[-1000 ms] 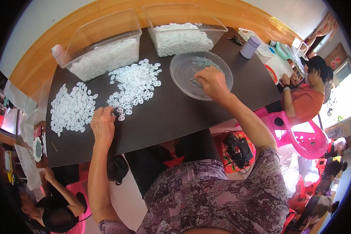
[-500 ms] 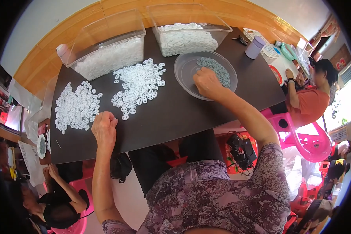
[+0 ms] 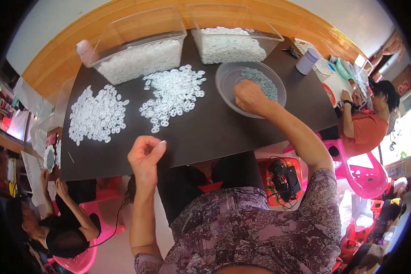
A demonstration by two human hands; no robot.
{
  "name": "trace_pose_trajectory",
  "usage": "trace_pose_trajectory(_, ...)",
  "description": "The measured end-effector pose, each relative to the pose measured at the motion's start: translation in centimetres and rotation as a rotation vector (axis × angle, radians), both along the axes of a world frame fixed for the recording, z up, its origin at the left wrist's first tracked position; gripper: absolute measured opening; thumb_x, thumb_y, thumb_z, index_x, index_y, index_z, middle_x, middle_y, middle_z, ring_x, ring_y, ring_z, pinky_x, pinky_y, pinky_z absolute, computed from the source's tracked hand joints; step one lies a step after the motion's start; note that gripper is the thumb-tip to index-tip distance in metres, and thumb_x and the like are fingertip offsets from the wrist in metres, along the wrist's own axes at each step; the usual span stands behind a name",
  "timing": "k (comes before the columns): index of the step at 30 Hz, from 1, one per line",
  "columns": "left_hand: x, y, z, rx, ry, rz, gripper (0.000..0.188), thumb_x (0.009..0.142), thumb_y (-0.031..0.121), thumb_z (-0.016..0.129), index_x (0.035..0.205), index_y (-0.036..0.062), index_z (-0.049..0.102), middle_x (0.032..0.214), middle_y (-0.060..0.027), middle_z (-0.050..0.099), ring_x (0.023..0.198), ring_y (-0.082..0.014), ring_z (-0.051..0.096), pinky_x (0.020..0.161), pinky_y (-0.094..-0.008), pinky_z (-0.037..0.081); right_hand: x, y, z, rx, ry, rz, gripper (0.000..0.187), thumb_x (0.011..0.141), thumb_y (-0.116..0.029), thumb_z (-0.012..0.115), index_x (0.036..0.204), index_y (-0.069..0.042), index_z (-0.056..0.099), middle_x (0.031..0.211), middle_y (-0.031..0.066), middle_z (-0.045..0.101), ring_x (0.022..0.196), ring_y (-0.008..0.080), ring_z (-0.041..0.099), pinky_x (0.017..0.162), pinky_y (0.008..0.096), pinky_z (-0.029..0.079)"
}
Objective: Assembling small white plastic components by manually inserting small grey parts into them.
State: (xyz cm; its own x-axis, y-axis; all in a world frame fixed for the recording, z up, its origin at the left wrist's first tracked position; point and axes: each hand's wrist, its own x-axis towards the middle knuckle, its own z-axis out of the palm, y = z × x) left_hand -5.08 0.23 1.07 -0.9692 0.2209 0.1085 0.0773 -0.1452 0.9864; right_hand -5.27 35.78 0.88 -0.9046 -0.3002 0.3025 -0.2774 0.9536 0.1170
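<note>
My left hand (image 3: 146, 157) hovers by the near table edge, thumb pressed toward curled fingers. Whatever it may pinch is too small to make out. My right hand (image 3: 251, 97) reaches into a round clear plastic bowl (image 3: 224, 93), knuckles up, fingers curled and mostly hidden. Beside it in the bowl lie many small grey-green pieces (image 3: 261, 81). White oval plastic pieces with two holes make a middle pile (image 3: 173, 93) and a left pile (image 3: 97, 114) on the dark table (image 3: 201, 137).
Two clear bins, left (image 3: 144, 61) and right (image 3: 235, 45), hold more white pieces at the back. A lilac lidded cup (image 3: 307, 61) and pliers (image 3: 291, 52) stand and lie at right. A pink bottle (image 3: 85, 52) is at far left. Co-workers sit on both sides.
My left hand has drawn back from the left pile toward the near edge, turning so the thumb shows. My right hand stays in the bowl. The whole view has shifted slightly.
</note>
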Motion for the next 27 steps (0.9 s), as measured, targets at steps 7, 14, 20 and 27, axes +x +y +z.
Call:
trace_pose_trajectory(7, 0.9, 1.6, 0.0, 0.222, -0.180, -0.042, 0.016, 0.080, -0.002, 0.064, 0.096, -0.0029, 0.061, 0.074, -0.0060, 0.061, 0.063, -0.0111, 0.055, 0.058, -0.0219, 0.043, 1.4, -0.2, 1.6, -0.295, 0.142, 0.002, 0.009, 0.071, -0.002, 0.056, 0.080, -0.004, 0.053, 0.075, 0.0150, 0.057, 0.074, 0.0351, 0.054, 0.067, 0.0438, 0.045)
trace_pose_trajectory(14, 1.8, 1.4, 0.7, 0.347, -0.352, -0.122, 0.011, 0.083, 0.003, 0.064, 0.092, -0.0032, 0.062, 0.074, -0.0095, 0.064, 0.060, -0.0121, 0.058, 0.054, -0.0226, 0.046, 3.1, -1.8, 3.5, -0.490, 0.138, -0.097, 0.009, 0.073, -0.001, 0.059, 0.081, -0.004, 0.062, 0.072, 0.0093, 0.057, 0.072, 0.0234, 0.056, 0.064, 0.0335, 0.044)
trace_pose_trajectory(20, 2.5, 2.0, 0.4, 0.406, -0.344, -0.141, 0.012, 0.086, 0.007, 0.062, 0.092, -0.0023, 0.060, 0.077, -0.0111, 0.062, 0.061, -0.0155, 0.056, 0.057, -0.0261, 0.045, 5.1, -6.9, 4.8, -0.792, 0.104, -0.013, 0.009, 0.076, -0.001, 0.062, 0.085, -0.005, 0.065, 0.077, 0.0038, 0.057, 0.070, 0.0119, 0.052, 0.063, 0.0246, 0.042)
trace_pose_trajectory(27, 3.0, 2.4, -0.1, 0.460, -0.315, -0.103, 0.013, 0.082, 0.002, 0.065, 0.092, -0.0041, 0.060, 0.080, -0.0106, 0.062, 0.066, -0.0147, 0.054, 0.061, -0.0260, 0.044, 6.1, -14.3, 3.4, -1.198, -0.141, 0.097, 0.010, 0.076, 0.003, 0.063, 0.085, -0.003, 0.065, 0.078, 0.0010, 0.056, 0.070, 0.0072, 0.050, 0.062, 0.0217, 0.040)
